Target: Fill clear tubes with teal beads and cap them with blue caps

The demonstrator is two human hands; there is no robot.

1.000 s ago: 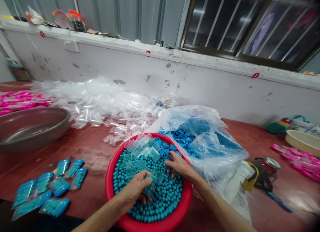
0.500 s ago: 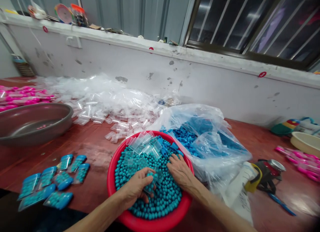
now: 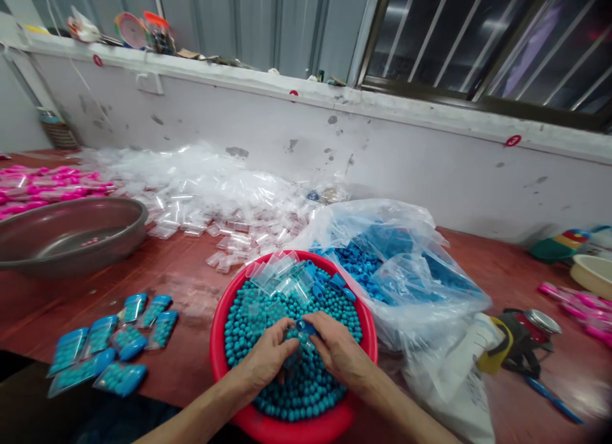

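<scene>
Over a red basin [image 3: 220,342] of turquoise beads [image 3: 306,393], my two hands meet. My left hand [image 3: 270,355] is closed round a small clear plastic case, mostly hidden by the fingers. Between the fingertips of my right hand [image 3: 337,345] is a blue cap [image 3: 306,328], held at the mouth of the case; whether it is seated I cannot tell. Several empty clear cases [image 3: 282,275] lie on the beads at the basin's far side, with loose blue caps [image 3: 337,282] beside them.
Filled, blue-capped cases [image 3: 100,335] lie at left, before a grey basin [image 3: 136,230]. Clear cases [image 3: 248,230] are heaped along the wall. A plastic bag [image 3: 430,284] of blue caps touches the red basin's right side. Pink items [image 3: 574,307] lie far right.
My right hand has left the caps at the basin's right side and come in to my left hand, bringing a blue cap. The view has shifted slightly.
</scene>
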